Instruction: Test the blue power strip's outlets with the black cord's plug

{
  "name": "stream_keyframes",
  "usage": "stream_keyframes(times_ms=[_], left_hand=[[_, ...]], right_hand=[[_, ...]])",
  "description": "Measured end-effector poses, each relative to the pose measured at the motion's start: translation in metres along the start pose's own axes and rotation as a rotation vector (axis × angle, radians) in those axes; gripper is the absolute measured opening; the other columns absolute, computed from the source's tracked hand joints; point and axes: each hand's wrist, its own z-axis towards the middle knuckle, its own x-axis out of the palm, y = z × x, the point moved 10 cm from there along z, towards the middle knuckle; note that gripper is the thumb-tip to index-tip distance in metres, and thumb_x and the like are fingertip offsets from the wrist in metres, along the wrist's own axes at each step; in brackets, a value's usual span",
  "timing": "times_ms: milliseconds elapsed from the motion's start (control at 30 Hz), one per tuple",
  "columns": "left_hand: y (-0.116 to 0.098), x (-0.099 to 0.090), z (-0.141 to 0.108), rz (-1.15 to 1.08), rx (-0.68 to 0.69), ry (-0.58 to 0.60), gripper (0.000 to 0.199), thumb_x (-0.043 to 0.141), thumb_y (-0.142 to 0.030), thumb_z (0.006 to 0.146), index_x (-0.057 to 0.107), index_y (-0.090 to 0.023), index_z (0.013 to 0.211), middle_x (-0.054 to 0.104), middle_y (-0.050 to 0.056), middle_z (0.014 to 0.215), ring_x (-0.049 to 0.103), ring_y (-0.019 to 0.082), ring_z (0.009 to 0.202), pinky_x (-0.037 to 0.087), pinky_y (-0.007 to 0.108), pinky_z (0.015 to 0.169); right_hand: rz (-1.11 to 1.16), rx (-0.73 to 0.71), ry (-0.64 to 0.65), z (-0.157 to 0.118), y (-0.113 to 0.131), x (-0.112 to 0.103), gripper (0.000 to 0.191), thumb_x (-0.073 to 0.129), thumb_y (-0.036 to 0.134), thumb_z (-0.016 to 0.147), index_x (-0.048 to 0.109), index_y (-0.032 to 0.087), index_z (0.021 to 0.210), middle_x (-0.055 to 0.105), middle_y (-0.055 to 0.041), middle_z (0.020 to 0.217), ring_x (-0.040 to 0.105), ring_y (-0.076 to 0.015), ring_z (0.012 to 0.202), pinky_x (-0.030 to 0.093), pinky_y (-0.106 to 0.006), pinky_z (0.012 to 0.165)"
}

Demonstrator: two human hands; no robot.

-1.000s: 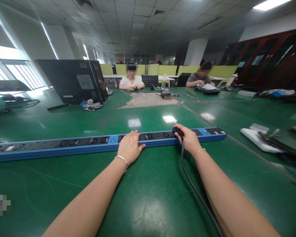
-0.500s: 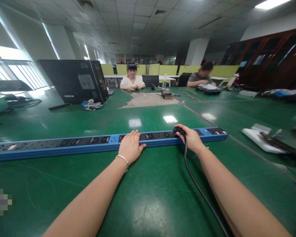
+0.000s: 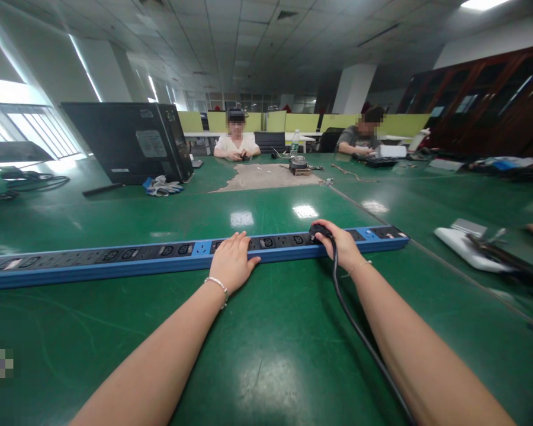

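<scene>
A long blue power strip with rows of black sockets lies across the table in front of me. My left hand rests flat over its middle, fingers stretched across the sockets and thumb out along the near side. To the right, my right hand is closed around a black plug, held at the strip's top face. Whether the plug's pins are in a socket is hidden. From the plug a thick black cable runs down under my right forearm toward the bottom edge.
A black computer case stands at the back left, with gloves beside it. Two people sit across the green table. A white object with dark parts lies at the right. A bottle stands farther back.
The camera view has shifted slightly. Both my hands keep their places on the strip and plug. The person at the back right has moved the white papers or object in front of them.
</scene>
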Motion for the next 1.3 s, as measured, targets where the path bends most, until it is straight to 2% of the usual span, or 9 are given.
stream_keyframes(times_ms=[100,400,600,733,1000,1233,1300], left_hand=[[0.000,0.000,0.000,-0.012,0.001,-0.002,0.050,0.054,-0.042,0.082,0.049,-0.010,0.120,0.051,0.018,0.132,0.044,0.028,0.125,0.034,0.043,0.104],[0.000,0.000,0.000,-0.002,-0.007,-0.006,0.051,0.055,-0.041,0.081,0.049,-0.010,0.121,0.051,0.017,0.132,0.045,0.029,0.124,0.034,0.043,0.104],[-0.002,-0.002,0.000,0.007,0.004,-0.004,0.051,0.055,-0.041,0.082,0.050,-0.009,0.120,0.051,0.017,0.132,0.045,0.028,0.124,0.035,0.042,0.104],[-0.001,-0.001,0.000,0.005,0.000,-0.006,0.051,0.054,-0.041,0.082,0.050,-0.009,0.120,0.051,0.018,0.132,0.044,0.028,0.124,0.035,0.042,0.104],[-0.001,0.000,0.000,0.007,-0.009,-0.007,0.051,0.054,-0.041,0.081,0.049,-0.009,0.121,0.052,0.019,0.131,0.045,0.029,0.124,0.035,0.044,0.103],[-0.001,-0.002,0.000,0.006,0.002,-0.015,0.049,0.054,-0.041,0.081,0.050,-0.010,0.119,0.053,0.019,0.129,0.046,0.029,0.123,0.036,0.044,0.102],[-0.001,-0.003,0.000,-0.001,0.001,-0.017,0.048,0.054,-0.040,0.081,0.050,-0.011,0.119,0.053,0.019,0.129,0.046,0.029,0.123,0.036,0.045,0.102]], right_hand=[[-0.049,-0.015,0.023,0.001,0.005,0.000,0.030,0.050,0.026,0.080,0.060,0.019,0.108,0.069,-0.0053,0.089,0.064,-0.0197,0.076,0.051,-0.033,0.074],[-0.218,-0.119,0.107,-0.006,0.026,0.007,0.031,0.047,0.026,0.084,0.059,0.020,0.111,0.070,-0.0067,0.095,0.066,-0.0208,0.083,0.052,-0.031,0.076],[-0.253,-0.116,0.026,-0.019,0.036,0.003,0.034,0.045,0.035,0.086,0.060,0.021,0.114,0.068,-0.0068,0.106,0.064,-0.0218,0.093,0.051,-0.035,0.083],[-0.307,-0.141,-0.012,-0.023,0.038,0.004,0.034,0.043,0.033,0.087,0.058,0.023,0.117,0.064,-0.0042,0.115,0.062,-0.0208,0.099,0.048,-0.037,0.091],[-0.245,-0.036,-0.054,-0.024,0.033,0.006,0.033,0.042,0.029,0.087,0.057,0.025,0.117,0.062,-0.0035,0.121,0.059,-0.0201,0.107,0.038,-0.043,0.103],[-0.090,-0.009,-0.126,-0.024,0.033,0.002,0.031,0.043,0.033,0.086,0.062,0.025,0.110,0.066,-0.0046,0.112,0.062,-0.0215,0.102,0.047,-0.039,0.093],[-0.037,0.012,-0.217,-0.021,0.029,-0.011,0.032,0.043,0.036,0.087,0.062,0.025,0.110,0.067,-0.0046,0.110,0.062,-0.0209,0.102,0.048,-0.037,0.092]])
